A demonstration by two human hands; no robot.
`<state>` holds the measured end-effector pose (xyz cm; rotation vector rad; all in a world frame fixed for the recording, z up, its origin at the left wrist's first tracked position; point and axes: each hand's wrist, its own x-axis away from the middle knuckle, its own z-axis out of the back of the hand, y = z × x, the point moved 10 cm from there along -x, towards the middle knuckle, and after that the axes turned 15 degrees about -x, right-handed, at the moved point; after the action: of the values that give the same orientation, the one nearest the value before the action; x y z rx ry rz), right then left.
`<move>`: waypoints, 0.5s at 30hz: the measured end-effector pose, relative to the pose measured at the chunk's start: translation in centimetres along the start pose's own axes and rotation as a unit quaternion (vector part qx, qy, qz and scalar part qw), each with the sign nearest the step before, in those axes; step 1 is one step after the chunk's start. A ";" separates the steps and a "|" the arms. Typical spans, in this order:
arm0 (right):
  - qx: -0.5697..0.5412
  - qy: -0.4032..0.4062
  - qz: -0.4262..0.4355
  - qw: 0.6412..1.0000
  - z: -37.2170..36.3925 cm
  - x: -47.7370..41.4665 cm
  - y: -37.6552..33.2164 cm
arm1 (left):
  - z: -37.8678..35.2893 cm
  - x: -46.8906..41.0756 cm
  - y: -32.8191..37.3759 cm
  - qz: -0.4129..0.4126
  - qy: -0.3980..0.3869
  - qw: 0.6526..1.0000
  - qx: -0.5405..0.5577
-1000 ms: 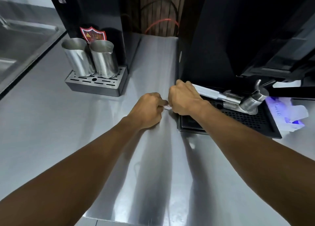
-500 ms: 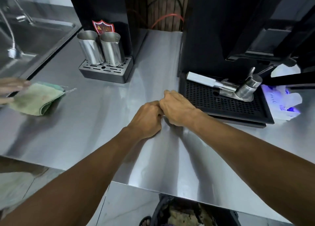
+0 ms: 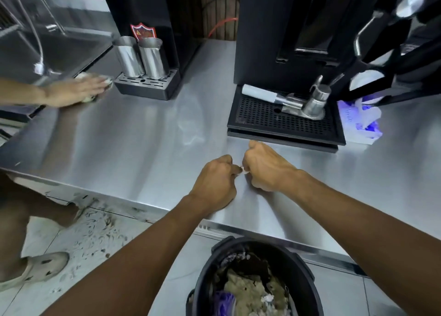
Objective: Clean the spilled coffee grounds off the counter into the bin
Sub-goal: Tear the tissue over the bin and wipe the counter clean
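Note:
My left hand (image 3: 214,183) and my right hand (image 3: 265,170) rest curled on the steel counter (image 3: 143,148), close together near its front edge. Between them they pinch a small white scrap (image 3: 243,170), mostly hidden by the fingers. What lies under the hands is hidden; no loose grounds show on the bare counter. A black bin (image 3: 307,272), full of tissue and dark waste, stands on the floor directly below the counter edge in front of me.
A black drip tray (image 3: 284,122) with a portafilter (image 3: 298,101) sits behind my right hand. Two steel jugs (image 3: 140,56) stand on a small tray at the back left. Another person's hand (image 3: 78,90) wipes with a cloth at left; a sink (image 3: 47,50) lies beyond.
Both hands slid together toward the counter's front edge, away from the drip tray. The view tilted down, showing the bin. The other person's hand moved their cloth toward the jugs.

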<state>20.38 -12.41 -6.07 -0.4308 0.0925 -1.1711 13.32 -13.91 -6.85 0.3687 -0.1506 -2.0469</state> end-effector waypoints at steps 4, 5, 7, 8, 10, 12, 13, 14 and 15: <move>-0.026 0.004 -0.005 1.000 -0.3 3.4 1.5 | -0.7 1.5 3.1 0.002 -0.013 1.000 -0.008; -0.028 0.004 -0.006 1.000 -0.4 4.3 1.8 | -0.8 1.9 3.9 0.002 -0.014 1.000 -0.010; -0.043 0.002 -0.006 0.999 -0.7 6.0 2.6 | -0.9 2.7 5.5 -0.005 -0.015 1.000 -0.009; -0.052 0.001 -0.007 0.999 -0.8 6.8 2.8 | -1.0 3.1 6.3 -0.008 -0.016 1.000 -0.008; -0.063 0.002 -0.005 0.998 -0.9 8.3 3.2 | -1.1 3.9 7.6 -0.010 -0.018 1.000 -0.008; -0.074 0.006 -0.011 0.997 -1.1 10.0 3.4 | -1.3 4.8 8.8 -0.015 -0.022 1.000 -0.008; -0.075 0.007 -0.012 0.997 -1.2 11.0 3.4 | -1.4 5.3 9.4 -0.019 -0.026 0.999 -0.007; -0.075 0.006 -0.008 0.997 -1.3 11.9 3.3 | -1.5 5.9 10.1 -0.024 -0.030 0.999 -0.005; -0.072 0.004 -0.004 0.997 -1.5 12.7 3.1 | -1.5 6.4 10.7 -0.028 -0.034 0.999 -0.004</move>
<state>27.69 -23.32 -6.69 -0.5538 0.1840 -1.1779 19.86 -24.59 -6.77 0.3019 -0.1745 -2.1165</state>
